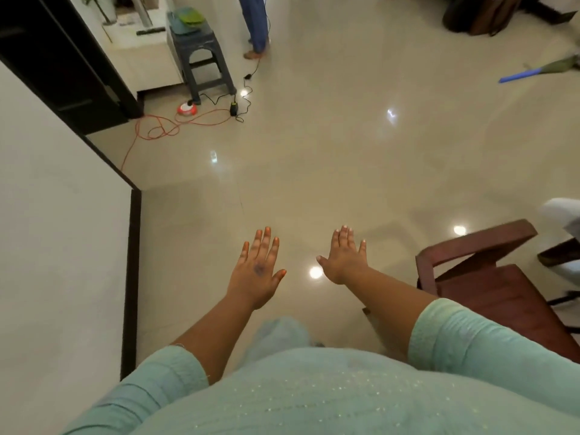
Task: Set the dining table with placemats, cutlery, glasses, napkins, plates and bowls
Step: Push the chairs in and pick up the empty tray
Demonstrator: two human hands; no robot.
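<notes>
Left hand (257, 271) is held out palm down, fingers straight and slightly spread, holding nothing. Right hand (345, 257) is in the same pose just beside it, fingers straight, thumb out toward the left hand, also holding nothing. Both hands hover over the floor (329, 152) and touch no object. Pale green sleeves (470, 337) cover both arms down to the forearm.

No placemat, cutlery, glass, napkin, plate or bowl can be identified for certain; green and teal flat items (188, 18) lie stacked on a grey stool (202, 58), far ahead of the left hand, too small to identify.

To the right of the right hand, near it, stands a brown wooden chair (489, 271). To the left of the left hand runs a white wall (56, 230) with a dark edge. Ahead of the left hand, at the stool's foot, an orange cord (163, 128) lies looped on the floor. Beyond the stool, a second person's legs (255, 23) are visible. Far ahead and right of the right hand lies a broom with a blue handle (521, 75).
</notes>
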